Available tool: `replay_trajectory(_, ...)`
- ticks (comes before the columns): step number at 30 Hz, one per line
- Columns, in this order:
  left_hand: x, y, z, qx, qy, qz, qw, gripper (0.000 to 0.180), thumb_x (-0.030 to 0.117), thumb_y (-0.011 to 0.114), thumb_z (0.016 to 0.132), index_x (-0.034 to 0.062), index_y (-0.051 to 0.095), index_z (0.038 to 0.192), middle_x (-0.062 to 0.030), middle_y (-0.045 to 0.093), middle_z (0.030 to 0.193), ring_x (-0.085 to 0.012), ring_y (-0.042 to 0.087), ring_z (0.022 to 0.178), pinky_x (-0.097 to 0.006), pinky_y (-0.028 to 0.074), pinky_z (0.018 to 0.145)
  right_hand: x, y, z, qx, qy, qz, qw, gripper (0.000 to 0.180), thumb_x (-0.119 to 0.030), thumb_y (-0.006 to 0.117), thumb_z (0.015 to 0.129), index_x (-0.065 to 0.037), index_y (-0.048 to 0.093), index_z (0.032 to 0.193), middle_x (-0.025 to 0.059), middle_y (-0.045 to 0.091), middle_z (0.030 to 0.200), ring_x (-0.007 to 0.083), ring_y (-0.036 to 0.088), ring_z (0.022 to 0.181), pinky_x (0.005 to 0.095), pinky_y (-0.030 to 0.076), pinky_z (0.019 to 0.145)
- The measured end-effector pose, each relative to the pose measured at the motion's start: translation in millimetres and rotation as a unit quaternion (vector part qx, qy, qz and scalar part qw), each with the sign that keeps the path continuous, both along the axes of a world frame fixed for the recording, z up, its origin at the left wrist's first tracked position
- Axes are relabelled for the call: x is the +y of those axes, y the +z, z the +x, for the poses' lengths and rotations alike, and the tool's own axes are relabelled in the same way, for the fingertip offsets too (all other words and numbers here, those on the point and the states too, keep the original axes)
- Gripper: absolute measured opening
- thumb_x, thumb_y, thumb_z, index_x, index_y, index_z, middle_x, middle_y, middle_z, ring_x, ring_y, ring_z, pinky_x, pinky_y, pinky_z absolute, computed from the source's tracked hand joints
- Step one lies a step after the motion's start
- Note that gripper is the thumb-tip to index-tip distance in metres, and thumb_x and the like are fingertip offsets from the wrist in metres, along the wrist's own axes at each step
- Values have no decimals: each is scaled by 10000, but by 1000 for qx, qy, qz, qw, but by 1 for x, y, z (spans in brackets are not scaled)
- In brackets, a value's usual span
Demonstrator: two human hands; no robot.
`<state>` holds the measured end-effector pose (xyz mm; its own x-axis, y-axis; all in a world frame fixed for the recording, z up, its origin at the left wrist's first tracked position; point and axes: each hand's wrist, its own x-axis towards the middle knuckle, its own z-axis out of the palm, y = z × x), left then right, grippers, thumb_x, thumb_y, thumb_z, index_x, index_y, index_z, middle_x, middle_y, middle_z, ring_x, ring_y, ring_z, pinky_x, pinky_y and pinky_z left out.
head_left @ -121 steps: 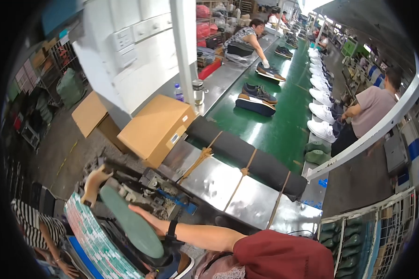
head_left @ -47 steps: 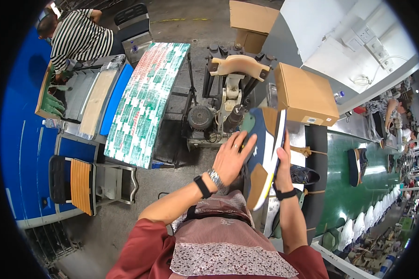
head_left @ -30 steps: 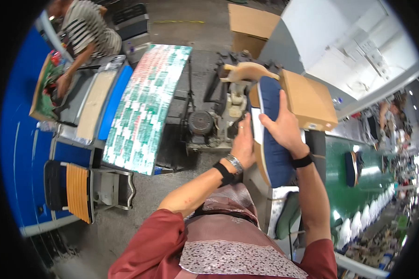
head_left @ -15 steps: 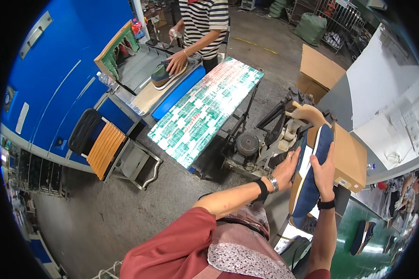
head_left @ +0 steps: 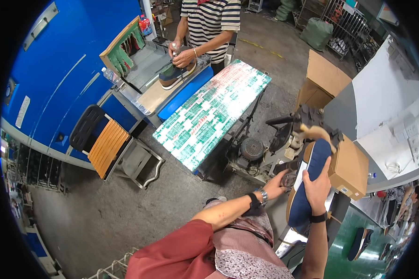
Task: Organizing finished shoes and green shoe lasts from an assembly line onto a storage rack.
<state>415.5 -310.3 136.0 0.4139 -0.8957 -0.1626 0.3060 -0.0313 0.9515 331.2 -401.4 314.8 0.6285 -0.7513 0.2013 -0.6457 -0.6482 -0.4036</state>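
**Shoe held sole-out against the press machine**

A dark blue shoe with a smooth navy rubber sole and a pale tan rim stands nearly upright, toe up, right beside the grey metal sole-press machine with its round motor and black levers. The right hand is wrapped around the shoe's middle, fingers closed firmly over the sole. The left hand reaches to the shoe's inner side next to the machine; whether its fingers clasp anything I cannot tell.

Half a second ago the shoe sat in much the same upright pose at the machine; mostly the head has turned, so the work at the press appears to be going on rather than finished.

Just past the shoe lies a plain brown cardboard box. Further out stands a long table covered in glossy green, white and red printed sheet, then a metal chair with orange wooden slats, and a person in a striped shirt handling another shoe at a steel bench
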Motion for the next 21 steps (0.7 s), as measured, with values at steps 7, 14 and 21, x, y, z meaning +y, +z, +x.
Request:
replay_trajectory(7, -27, 25, -33, 556, -55, -130, 819, 813, 675, 545, 938, 40, 470, 1439, -150, 537, 1416, -224, 565, 1244, -357, 461, 1047, 15, 0, -1, -12, -11, 54, 998, 991, -268, 751, 803, 10, 187, 1570, 333, 610, 1249, 473, 624, 1105, 484, 494, 941)
replay_trajectory(14, -13, 42, -36, 467, 43, -94, 878, 841, 646, 591, 929, 5, 447, 1455, -150, 500, 1426, -181, 521, 1264, -303, 421, 1067, 29, -11, -8, -94, 42, -26, 994, 1047, -203, 772, 769, 20, 146, 1578, 361, 471, 1414, 497, 537, 1245, 470, 465, 1019)
replay_trajectory(21, -28, 33, -49, 390, 92, 19, 916, 541, 682, 606, 905, 160, 637, 1044, 48, 585, 923, -110, 546, 865, -270, 432, 815, 22, -11, -27, -137, 1, -46, 989, 1040, -251, 790, 784, 65, 172, 1559, 327, 294, 1570, 423, 349, 1452, 422, 303, 1188)
